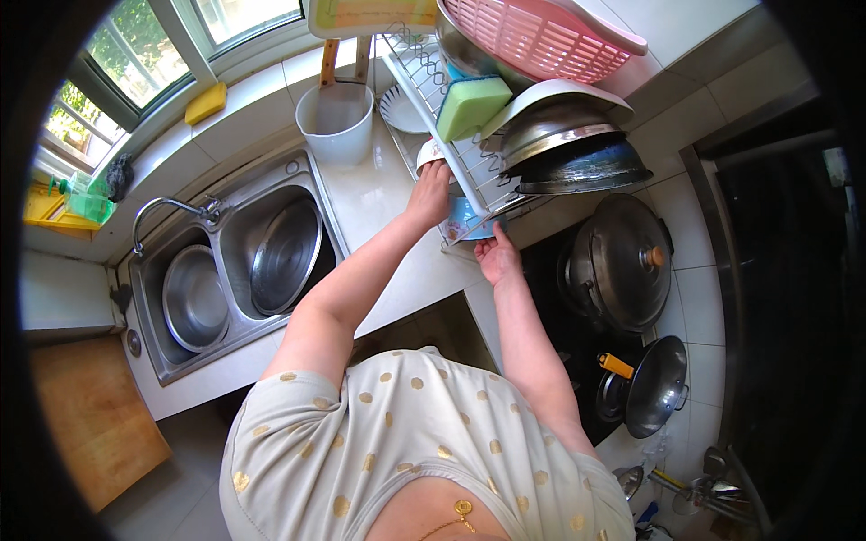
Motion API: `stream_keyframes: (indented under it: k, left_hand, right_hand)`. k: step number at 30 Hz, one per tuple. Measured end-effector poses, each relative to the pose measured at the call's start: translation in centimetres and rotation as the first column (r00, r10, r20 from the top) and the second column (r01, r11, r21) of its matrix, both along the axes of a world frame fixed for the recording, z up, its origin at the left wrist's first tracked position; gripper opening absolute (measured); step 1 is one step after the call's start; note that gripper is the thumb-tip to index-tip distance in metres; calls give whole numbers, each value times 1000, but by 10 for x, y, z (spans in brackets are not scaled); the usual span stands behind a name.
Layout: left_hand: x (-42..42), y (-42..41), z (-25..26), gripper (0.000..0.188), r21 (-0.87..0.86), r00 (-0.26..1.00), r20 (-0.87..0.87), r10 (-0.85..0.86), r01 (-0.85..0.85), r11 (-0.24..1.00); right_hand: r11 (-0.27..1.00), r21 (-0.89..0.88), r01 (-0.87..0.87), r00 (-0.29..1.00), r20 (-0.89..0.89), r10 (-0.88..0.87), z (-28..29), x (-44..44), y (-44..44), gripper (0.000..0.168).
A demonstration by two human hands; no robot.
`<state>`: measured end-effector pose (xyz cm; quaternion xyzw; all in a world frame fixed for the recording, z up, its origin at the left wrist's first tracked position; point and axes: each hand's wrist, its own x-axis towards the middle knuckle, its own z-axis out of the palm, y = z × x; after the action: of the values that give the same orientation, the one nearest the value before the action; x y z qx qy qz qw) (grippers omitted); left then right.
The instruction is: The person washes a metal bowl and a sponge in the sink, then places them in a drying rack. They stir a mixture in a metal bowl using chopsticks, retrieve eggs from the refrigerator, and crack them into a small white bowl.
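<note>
Before me stands a two-tier wire dish rack (433,132) with a white front rail. Under its upper tier, my left hand (429,194) has its fingertips bent over the edge of a white bowl (428,153) with a small red pattern. A light blue bowl (467,218) with a floral print sits at the rack's near end, partly hidden by the rail. My right hand (498,257), palm turned up, grips that bowl's near right edge. Further back on the lower level lies a white plate (404,108) with dark rim marks.
Overhead, the rack carries a green sponge (473,107), metal basins (561,138) and a pink basket (548,34). To the left are a white bucket (338,128) and a double sink (233,270) holding pans. A lidded wok (622,264) and a frying pan (656,387) stand at the right.
</note>
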<state>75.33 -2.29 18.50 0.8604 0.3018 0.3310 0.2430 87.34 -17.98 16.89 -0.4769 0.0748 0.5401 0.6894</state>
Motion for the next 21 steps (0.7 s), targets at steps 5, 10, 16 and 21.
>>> stream_keyframes:
  k: [5, 10, 16, 21]
  left_hand:
    - [8, 12, 4, 57, -165, 993, -114, -25, 6, 986]
    - [9, 14, 9, 61, -60, 946, -313, -80, 64, 996]
    - [6, 17, 8, 66, -88, 944, -304, -129, 107, 990]
    - [-7, 5, 49, 70, -120, 894, -436, -106, 59, 991]
  right_hand:
    - [1000, -4, 10, 999, -40, -10, 0, 0, -7, 26]
    - [1000, 5, 7, 998, -67, -6, -6, 5, -13, 27]
    - [998, 68, 5, 998, -66, 0, -7, 7, -21, 27]
    - [995, 103, 9, 997, -78, 0, -7, 9, -22, 26]
